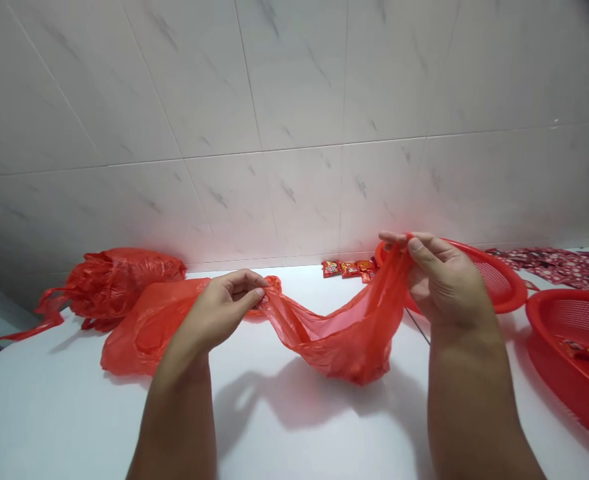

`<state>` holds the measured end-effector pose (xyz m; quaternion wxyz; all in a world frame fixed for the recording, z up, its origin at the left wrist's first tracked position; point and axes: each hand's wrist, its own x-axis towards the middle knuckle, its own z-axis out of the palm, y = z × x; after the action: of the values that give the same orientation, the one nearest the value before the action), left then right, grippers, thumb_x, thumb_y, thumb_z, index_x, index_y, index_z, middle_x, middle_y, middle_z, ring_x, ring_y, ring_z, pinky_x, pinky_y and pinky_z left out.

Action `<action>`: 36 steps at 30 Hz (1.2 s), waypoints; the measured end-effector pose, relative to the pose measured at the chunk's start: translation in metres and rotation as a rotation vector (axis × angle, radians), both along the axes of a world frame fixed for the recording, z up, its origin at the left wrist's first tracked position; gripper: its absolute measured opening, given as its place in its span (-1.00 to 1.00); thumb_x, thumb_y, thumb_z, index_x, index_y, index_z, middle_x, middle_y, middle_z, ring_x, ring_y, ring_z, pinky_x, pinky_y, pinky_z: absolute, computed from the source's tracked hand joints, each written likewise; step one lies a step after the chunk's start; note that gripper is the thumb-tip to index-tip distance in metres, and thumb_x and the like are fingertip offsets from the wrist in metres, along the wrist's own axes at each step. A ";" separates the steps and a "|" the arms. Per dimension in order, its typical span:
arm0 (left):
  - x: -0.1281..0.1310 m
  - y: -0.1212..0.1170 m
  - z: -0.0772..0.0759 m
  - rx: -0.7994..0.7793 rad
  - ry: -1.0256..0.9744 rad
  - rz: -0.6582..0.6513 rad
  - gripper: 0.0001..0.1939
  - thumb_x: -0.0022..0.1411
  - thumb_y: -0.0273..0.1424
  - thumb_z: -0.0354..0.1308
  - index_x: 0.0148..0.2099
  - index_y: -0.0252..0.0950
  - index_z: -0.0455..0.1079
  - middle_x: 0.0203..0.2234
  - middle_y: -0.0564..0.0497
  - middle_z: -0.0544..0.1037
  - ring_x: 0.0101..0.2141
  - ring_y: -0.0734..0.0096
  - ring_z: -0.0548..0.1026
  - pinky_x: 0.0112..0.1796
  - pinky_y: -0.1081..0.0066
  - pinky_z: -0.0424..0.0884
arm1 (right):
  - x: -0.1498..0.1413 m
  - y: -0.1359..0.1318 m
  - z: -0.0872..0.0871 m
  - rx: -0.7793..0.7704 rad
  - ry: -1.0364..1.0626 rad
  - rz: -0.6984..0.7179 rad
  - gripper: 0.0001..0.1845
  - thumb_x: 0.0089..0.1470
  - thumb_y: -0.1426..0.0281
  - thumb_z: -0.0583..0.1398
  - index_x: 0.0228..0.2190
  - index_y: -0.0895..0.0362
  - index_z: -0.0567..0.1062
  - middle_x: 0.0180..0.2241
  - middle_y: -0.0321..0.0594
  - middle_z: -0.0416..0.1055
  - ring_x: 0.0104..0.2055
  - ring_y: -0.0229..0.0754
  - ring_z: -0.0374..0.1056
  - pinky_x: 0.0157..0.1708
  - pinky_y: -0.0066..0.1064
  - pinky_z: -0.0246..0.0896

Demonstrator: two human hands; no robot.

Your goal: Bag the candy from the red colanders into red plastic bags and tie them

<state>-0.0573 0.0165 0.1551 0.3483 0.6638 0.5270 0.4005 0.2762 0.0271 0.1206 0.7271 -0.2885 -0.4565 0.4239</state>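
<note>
A thin red plastic bag [341, 337] hangs stretched between both my hands above a white table [294, 427]. My left hand [224, 307] pinches one handle of it between thumb and fingers. My right hand [439, 277], a little higher, pinches the other handle at its top. The bag's body sags in the middle and nearly touches the tabletop.
Another flat red bag [144, 327] lies left of my left hand, with a bundle of red bags [114, 277] behind it. Small red packets [347, 268] sit by the tiled wall. Two red mesh baskets [499, 280] [574, 347] stand at the right, with patterned wrappers [559, 263] behind.
</note>
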 end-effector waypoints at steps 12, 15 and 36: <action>-0.004 0.000 0.001 0.109 -0.361 -0.030 -0.65 0.00 -0.30 0.58 -0.14 -0.27 0.69 -0.25 -0.13 0.74 -0.24 0.22 0.69 -0.17 0.33 0.64 | -0.010 -0.002 0.006 0.056 0.108 0.052 -0.19 0.18 0.24 0.41 0.34 -0.26 0.24 -0.31 -0.38 0.50 -0.34 -0.23 0.50 -0.19 -0.23 0.57; -0.005 0.001 -0.002 0.124 -0.309 -0.043 -0.56 -0.05 -0.32 0.61 -0.08 -0.25 0.69 -0.27 -0.11 0.73 -0.24 0.19 0.69 -0.21 0.32 0.63 | -0.018 -0.004 0.007 0.062 0.112 0.078 -0.08 0.17 0.25 0.42 0.40 -0.27 0.12 -0.30 -0.40 0.50 -0.39 -0.30 0.42 -0.20 -0.27 0.56; 0.081 -0.006 -0.030 0.033 -0.479 -0.160 -0.63 0.41 -0.02 0.21 -0.24 -0.20 0.27 -0.57 0.22 0.28 -0.65 0.64 0.14 -0.59 0.57 0.09 | -0.074 -0.015 0.001 -0.161 -0.721 0.449 -0.38 0.37 0.07 0.17 0.35 -0.01 0.31 -0.47 -0.33 0.43 -0.53 -0.27 0.23 -0.49 -0.40 0.18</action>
<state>0.0236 0.0103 0.1253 0.4830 0.5952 0.3685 0.5260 0.2019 0.0118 0.1221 0.3860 -0.3676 -0.6982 0.4779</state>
